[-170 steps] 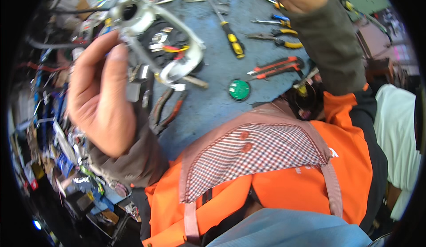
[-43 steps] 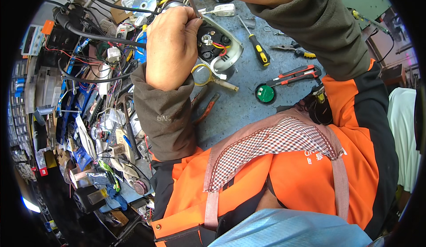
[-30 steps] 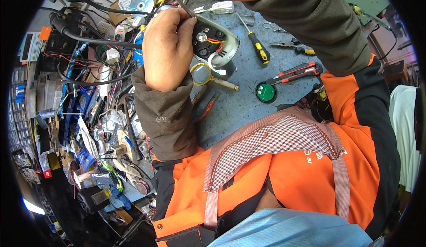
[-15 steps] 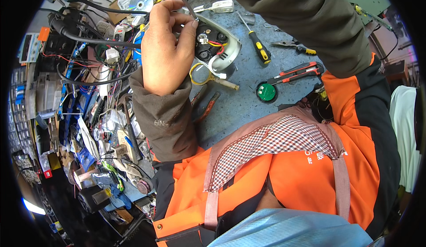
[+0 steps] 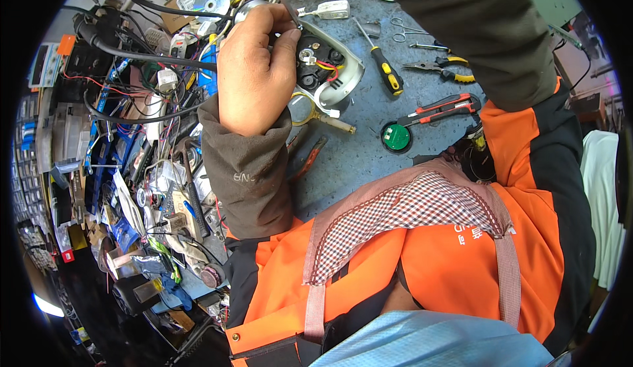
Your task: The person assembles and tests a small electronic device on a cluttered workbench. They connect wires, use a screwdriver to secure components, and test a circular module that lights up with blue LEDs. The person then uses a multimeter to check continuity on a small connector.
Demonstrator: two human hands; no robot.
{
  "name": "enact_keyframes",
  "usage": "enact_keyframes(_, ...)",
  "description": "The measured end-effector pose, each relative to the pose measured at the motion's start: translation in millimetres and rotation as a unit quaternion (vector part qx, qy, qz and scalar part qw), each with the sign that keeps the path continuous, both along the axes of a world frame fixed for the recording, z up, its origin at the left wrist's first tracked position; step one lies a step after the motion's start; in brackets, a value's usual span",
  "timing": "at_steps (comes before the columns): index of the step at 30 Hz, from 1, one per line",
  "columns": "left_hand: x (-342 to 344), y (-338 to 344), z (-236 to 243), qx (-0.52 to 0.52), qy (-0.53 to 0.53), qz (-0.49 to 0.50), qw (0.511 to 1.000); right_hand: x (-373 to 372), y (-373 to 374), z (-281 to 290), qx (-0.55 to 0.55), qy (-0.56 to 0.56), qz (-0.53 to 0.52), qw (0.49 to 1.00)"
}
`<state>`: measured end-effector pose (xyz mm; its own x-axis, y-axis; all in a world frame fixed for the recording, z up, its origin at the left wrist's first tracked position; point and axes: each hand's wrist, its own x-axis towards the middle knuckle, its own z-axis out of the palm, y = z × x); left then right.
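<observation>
Head view: our left hand (image 5: 254, 70) sits on the left edge of the opened grey device housing (image 5: 330, 70), grip closed, fingers curled over its rim and thumb pressed against the dark inner part. The housing lies on the blue-grey counter (image 5: 369, 149), its body sticking out to the right of the grip, red and yellow wires showing inside. Our right hand is out of frame at the top edge; only its dark sleeve (image 5: 475, 30) shows, so we cannot tell its grip. Just right of the housing lies a yellow-handled screwdriver (image 5: 386, 70); farther right are red cutters (image 5: 442, 110). Below-right of the housing sits a green round disc (image 5: 396, 137).
</observation>
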<state>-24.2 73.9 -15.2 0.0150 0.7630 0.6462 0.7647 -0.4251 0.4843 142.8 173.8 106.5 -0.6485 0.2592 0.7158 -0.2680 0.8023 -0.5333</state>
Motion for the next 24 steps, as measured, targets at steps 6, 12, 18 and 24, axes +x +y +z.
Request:
enact_keyframes(6, -4.0, 9.3, -7.2, 0.016, -0.010, -0.018, 1.000, -29.7, 27.4, -37.3, 0.271, 0.158, -0.135, 0.940)
enact_keyframes(12, -1.3, 4.0, -4.0, 0.007, -0.019, -0.016, 1.000, -14.3, 19.0, -9.8, 0.002, 0.028, -0.023, 0.999)
enact_keyframes(18, -4.2, 4.4, -3.4, -0.012, -0.019, -0.012, 1.000, 7.6, 22.5, 3.9, 0.222, -0.005, -0.001, 0.975)
enact_keyframes(24, -6.2, 6.4, -7.0, -0.004, -0.045, -0.023, 0.999, -20.0, 31.9, -22.1, 0.366, 0.218, -0.143, 0.893)
